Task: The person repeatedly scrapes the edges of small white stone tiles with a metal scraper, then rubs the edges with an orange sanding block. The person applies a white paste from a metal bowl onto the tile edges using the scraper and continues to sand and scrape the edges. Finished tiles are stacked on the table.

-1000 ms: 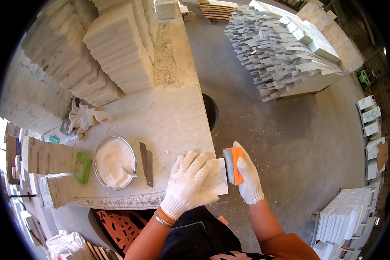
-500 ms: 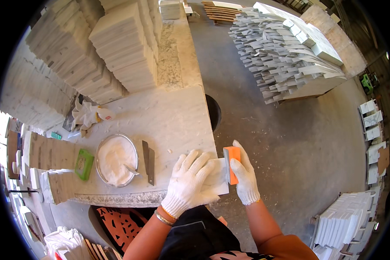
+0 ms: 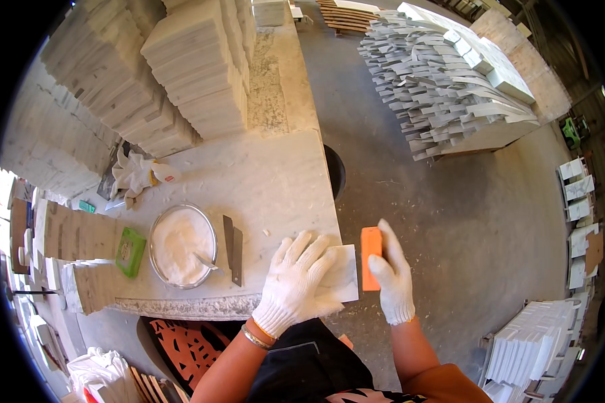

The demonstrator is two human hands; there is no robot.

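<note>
My left hand, in a white knit glove, lies flat with spread fingers on a white marble tile at the table's near right corner. The tile's right end sticks out past the table edge. Just off that end, my right hand, gloved too, grips an orange sanding block upright. A narrow gap shows between block and tile. Left of my left hand, two flat metal blades lie near a steel bowl of white powder or paste with a spatula in it.
A green box stands left of the bowl, and crumpled work gloves lie behind it. Tall stacks of stone tiles rise at the table's back left. Across the floor stands a large pile of stone strips; more white slabs lean at right.
My right hand has moved slightly right with the sanding block, away from the tile's end, and turned it to show more orange. My left hand stays on the tile.
</note>
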